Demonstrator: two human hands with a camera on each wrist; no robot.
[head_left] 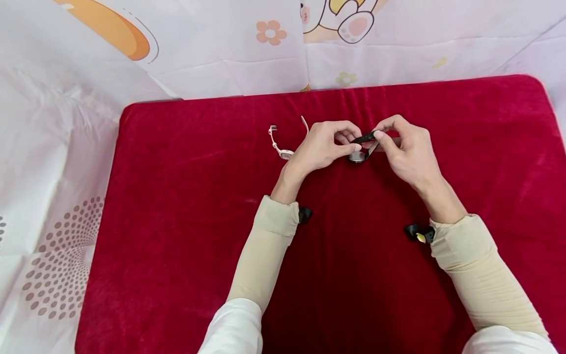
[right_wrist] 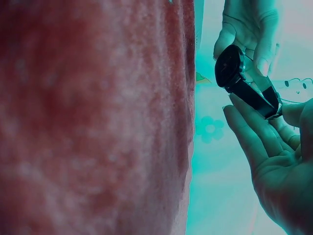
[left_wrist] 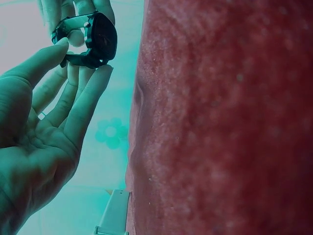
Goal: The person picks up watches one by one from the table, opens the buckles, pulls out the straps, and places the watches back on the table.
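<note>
Fingers of both hands pinch one black wristwatch (head_left: 362, 147) above the middle of the red mat (head_left: 177, 221). Left hand (head_left: 323, 147) curls thumb and fingertips on the case side; right hand (head_left: 409, 150) grips the strap end. Watch is held just off the mat. White wristwatch (head_left: 280, 142) lies beside the left hand, untouched.

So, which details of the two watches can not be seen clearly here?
- Black watch, head view: dial and buckle hidden by the left hand and right hand.
- Black watch dial, wrist views: too dark to read.
- White watch, head view: too small, partly behind the left hand.
</note>
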